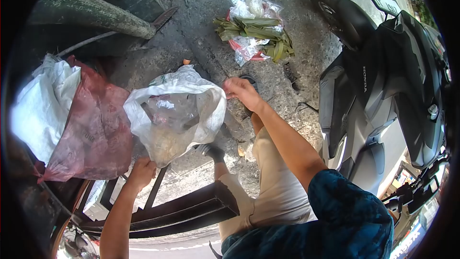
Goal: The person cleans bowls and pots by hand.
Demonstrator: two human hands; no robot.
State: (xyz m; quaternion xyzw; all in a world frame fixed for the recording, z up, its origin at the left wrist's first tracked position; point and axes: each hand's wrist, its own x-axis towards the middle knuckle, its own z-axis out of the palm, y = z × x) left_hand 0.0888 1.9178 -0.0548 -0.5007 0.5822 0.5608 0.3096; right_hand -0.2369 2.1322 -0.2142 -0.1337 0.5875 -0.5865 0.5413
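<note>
Person's got a white plastic bag [177, 115] held up over the concrete ground [201, 48], right next to a red sack [91, 129]. Right hand [242, 91] has its grip pinched on the bag's rim and left hand [142, 171] is clenched on its bottom end. Looks like the holding-it-open stage. Since the bag hangs free, any next move needs both grips kept tight.

HONDA stands in pale letters on the scooter's [378, 96] dark side panel. Faint print on the red bag [91, 134] and green marks on the sack [189, 84] are too blurred to read.
</note>
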